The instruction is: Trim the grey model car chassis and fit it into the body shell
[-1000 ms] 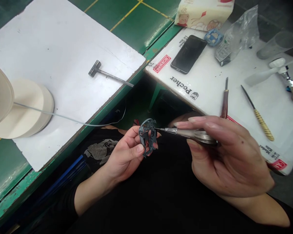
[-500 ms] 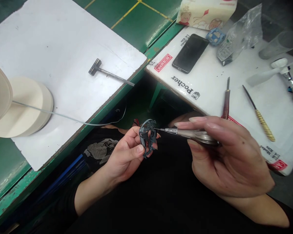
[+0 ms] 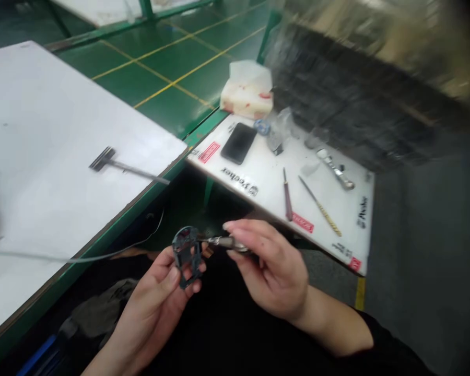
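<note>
My left hand (image 3: 162, 284) is closed around a small dark grey part (image 3: 188, 258), an open frame with a curved top and gaps through it. Between the fingers and thumb of my right hand (image 3: 272, 261) is a slim metal handpiece (image 3: 227, 243) with a thin bit. Its tip points left and meets the upper right edge of the part, though blur hides whether they touch. Both hands are held over my dark clothing, in front of the gap between two tables.
A metal hammer (image 3: 119, 166) lies on the left white tabletop (image 3: 62, 120). The right board (image 3: 266, 209) bears a phone (image 3: 238, 142), a red-handled blade (image 3: 287, 196), a yellow-handled file (image 3: 323, 209), a silver tool (image 3: 337, 169) and a plastic bag (image 3: 276, 137). A pale cord (image 3: 82, 259) crosses the left edge.
The view has swung up and right, bringing more floor and the whole right board into sight. Both hands keep their holds, and the handpiece tip stays at the part's upper right.
</note>
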`<state>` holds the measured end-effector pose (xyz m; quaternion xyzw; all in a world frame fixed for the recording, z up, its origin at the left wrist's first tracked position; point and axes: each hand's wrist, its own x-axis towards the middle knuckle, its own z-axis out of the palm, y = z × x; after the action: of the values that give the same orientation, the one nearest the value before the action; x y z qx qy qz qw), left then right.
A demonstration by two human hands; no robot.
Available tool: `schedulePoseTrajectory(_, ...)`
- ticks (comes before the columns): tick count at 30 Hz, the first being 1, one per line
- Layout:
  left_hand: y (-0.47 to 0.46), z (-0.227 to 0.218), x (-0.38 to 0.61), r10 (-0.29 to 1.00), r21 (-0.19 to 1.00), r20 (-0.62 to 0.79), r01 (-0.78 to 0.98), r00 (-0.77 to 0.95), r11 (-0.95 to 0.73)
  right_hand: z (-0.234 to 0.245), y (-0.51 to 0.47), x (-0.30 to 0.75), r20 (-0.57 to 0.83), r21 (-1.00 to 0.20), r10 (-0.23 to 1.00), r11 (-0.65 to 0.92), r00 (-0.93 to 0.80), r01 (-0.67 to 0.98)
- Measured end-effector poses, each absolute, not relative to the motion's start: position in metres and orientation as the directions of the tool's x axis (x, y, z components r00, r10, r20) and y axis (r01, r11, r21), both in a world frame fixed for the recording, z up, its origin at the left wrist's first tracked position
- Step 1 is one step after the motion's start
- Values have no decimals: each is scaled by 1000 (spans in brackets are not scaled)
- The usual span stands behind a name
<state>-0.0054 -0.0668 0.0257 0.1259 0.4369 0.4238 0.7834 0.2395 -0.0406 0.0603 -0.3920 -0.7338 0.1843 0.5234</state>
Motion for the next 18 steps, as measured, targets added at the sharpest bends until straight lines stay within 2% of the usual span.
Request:
schedulePoseTrajectory(7,-55,20,-4,692,483,-678,-560,247,673,43,-32,245,716,-677,689,725,-115,125)
schedulePoseTrajectory(9,-54,18,-4,678,466,-695,-570,237,677,42,-38,253,719,-670,680,733,-146,112)
schedulePoseTrajectory(11,-54,16,-5,675,458,-698,-575,239,677,40,-45,268,706,-664,698,712,-120,228)
schedulePoseTrajectory(13,-55,13,-8,684,455,-684,-585,253,671,35,-46,291,702,-634,713,622,4,461)
schedulePoseTrajectory(14,-55,12,-9,691,454,-676,-594,257,664,31,-44,304,709,-607,699,541,90,583)
schedulePoseTrajectory(16,-55,10,-12,712,455,-656,-621,251,638,21,-34,333,678,-538,688,225,258,812)
schedulePoseTrajectory(18,-54,9,-13,729,455,-637,-641,251,618,9,-23,362,648,-522,680,68,343,850)
